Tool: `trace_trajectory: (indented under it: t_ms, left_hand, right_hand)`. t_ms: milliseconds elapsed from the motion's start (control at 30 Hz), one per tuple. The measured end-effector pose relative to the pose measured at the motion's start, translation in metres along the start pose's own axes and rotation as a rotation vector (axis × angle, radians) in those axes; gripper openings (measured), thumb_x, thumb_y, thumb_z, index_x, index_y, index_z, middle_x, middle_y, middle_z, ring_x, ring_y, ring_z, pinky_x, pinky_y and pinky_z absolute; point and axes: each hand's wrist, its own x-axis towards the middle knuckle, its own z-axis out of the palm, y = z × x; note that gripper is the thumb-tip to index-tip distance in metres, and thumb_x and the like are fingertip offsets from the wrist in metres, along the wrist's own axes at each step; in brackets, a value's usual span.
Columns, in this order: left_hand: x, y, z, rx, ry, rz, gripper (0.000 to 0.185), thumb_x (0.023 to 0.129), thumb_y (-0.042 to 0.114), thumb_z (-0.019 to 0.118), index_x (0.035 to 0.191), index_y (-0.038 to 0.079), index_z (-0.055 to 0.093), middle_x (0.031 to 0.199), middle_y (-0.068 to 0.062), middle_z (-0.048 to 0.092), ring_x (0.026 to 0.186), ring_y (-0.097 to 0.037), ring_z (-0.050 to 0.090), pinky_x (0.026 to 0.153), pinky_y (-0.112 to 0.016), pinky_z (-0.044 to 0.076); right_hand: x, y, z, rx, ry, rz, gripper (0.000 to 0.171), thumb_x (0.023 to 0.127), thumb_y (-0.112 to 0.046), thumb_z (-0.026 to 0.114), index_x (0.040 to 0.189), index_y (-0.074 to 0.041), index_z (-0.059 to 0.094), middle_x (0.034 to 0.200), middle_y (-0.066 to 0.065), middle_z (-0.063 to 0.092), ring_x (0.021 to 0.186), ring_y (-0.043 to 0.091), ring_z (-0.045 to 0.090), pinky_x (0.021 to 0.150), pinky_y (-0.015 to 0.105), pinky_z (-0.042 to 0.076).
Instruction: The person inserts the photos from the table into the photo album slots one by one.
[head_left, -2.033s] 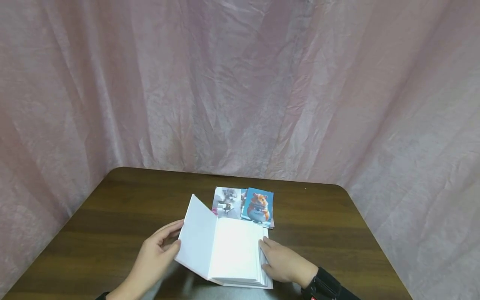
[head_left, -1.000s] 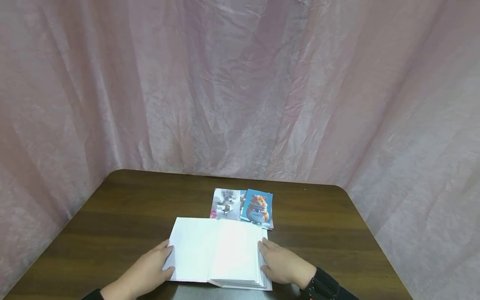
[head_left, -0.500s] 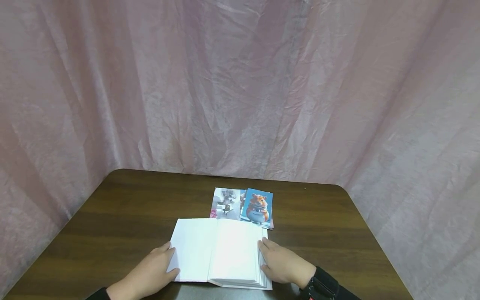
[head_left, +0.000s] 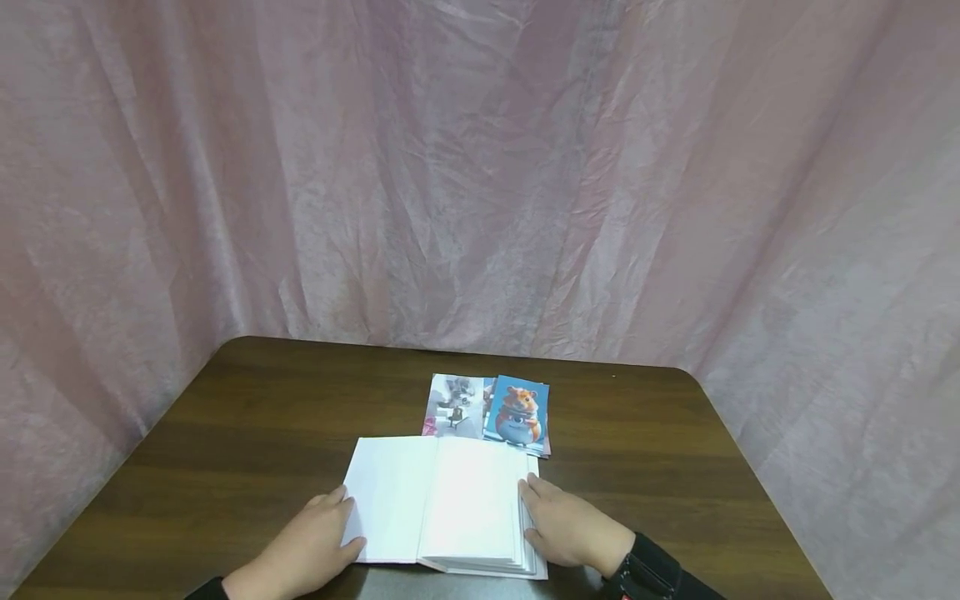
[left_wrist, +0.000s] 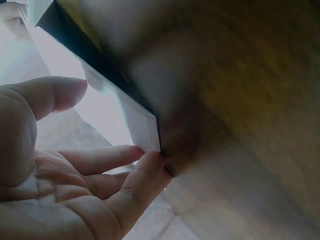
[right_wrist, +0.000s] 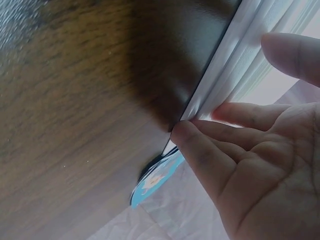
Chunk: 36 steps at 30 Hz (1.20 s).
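My left hand (head_left: 303, 552) rests flat, fingers relaxed, on the open album's (head_left: 442, 504) left cover; my right hand (head_left: 572, 527) lays straight fingers against its page edges, near the hamster photo (head_left: 517, 415) on the counter (head_left: 247, 417).

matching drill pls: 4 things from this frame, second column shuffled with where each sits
1. left hand
2. right hand
3. hamster card
4. table

a. on the album's thick page stack edge
b. under everything
c. on the opened cover's outer edge
d. just behind the album, beside a greyish photo

Pairs: 1-c, 2-a, 3-d, 4-b
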Motion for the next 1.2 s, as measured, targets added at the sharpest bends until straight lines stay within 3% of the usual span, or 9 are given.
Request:
trace_trajectory:
  t_ms: [133,400,567,733,1000,1200]
  left_hand:
    - [0.001,0.003,-0.001,-0.008,-0.02,-0.007,0.055,0.082,0.024,0.081,0.114,-0.018,0.063,0.129,-0.041,0.053,0.12,-0.052,0.053,0.102,-0.06,0.043]
    - [0.004,0.021,0.003,-0.048,-0.13,-0.018,0.074,0.081,0.04,0.081,0.123,-0.016,0.06,0.137,-0.037,0.05,0.13,-0.05,0.048,0.106,-0.062,0.038]
    - [0.007,0.034,0.009,-0.025,-0.118,0.08,0.081,0.078,0.046,0.082,0.127,-0.014,0.058,0.14,-0.032,0.05,0.13,-0.046,0.048,0.105,-0.06,0.04]
    - [0.008,0.046,0.011,0.005,-0.085,0.206,0.082,0.077,0.041,0.084,0.13,-0.014,0.056,0.141,-0.03,0.049,0.131,-0.044,0.048,0.104,-0.057,0.043]
    - [0.018,0.064,0.012,0.034,-0.138,0.286,0.074,0.084,0.039,0.08,0.138,-0.006,0.054,0.147,-0.021,0.048,0.136,-0.035,0.046,0.106,-0.049,0.044]
    - [0.021,0.072,0.017,0.04,-0.129,0.368,0.064,0.087,0.034,0.079,0.136,-0.001,0.058,0.146,-0.016,0.05,0.136,-0.029,0.048,0.106,-0.042,0.046]
  right_hand:
    - [-0.001,-0.001,0.0,-0.015,0.005,-0.001,0.062,0.095,-0.032,0.064,0.145,0.002,0.048,0.151,0.021,0.045,0.138,0.034,0.045,0.106,0.049,0.044]
    - [0.0,-0.002,-0.001,0.009,-0.015,0.016,0.062,0.095,-0.033,0.065,0.145,0.001,0.048,0.152,0.02,0.044,0.139,0.034,0.045,0.106,0.05,0.043]
    - [0.001,-0.002,-0.001,-0.003,-0.01,0.007,0.063,0.095,-0.033,0.065,0.145,0.001,0.049,0.151,0.02,0.045,0.138,0.034,0.045,0.106,0.05,0.044]
    - [0.001,-0.003,-0.002,-0.004,-0.012,0.003,0.063,0.095,-0.034,0.065,0.146,0.0,0.048,0.152,0.02,0.044,0.139,0.033,0.045,0.107,0.05,0.043]
    - [0.002,-0.001,-0.007,0.013,-0.004,0.007,0.064,0.094,-0.035,0.067,0.145,-0.001,0.049,0.151,0.019,0.046,0.137,0.034,0.046,0.107,0.051,0.043]
    - [0.002,0.002,-0.008,0.046,-0.007,0.014,0.065,0.092,-0.034,0.071,0.144,-0.002,0.051,0.148,0.018,0.05,0.134,0.034,0.05,0.105,0.052,0.044]
